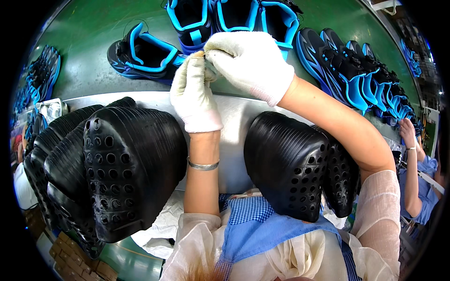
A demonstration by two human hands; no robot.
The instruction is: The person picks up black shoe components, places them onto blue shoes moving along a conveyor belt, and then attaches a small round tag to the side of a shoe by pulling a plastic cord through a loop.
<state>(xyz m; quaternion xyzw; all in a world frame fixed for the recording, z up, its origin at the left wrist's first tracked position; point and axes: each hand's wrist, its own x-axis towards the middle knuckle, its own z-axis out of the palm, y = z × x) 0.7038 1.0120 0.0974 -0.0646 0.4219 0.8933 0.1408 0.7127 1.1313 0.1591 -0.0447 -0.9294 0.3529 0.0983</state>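
Observation:
White knit gloves cover both my hands, which meet at the far side of the grey work surface (234, 122). My left hand (194, 93) points upward with its fingers closed together, and a small tan spot shows at the fingertips. From the right, my right hand (253, 63) reaches across, thumb and fingers pinched against those fingertips. Whatever lies between them is too small or hidden to name. Just beyond are black shoes with bright blue lining: one sneaker (124, 58) lies left of my hands, and several more sneakers (196, 37) stand behind them, partly covered by my right hand.
Nested stacks of black perforated plastic shells flank my forearms, a left stack (136, 159) and a right stack (286, 159). A long row of sneakers (347, 70) runs along the green table (93, 28) at right. A co-worker's arm (412, 173) shows at far right; cartons (70, 257) sit low left.

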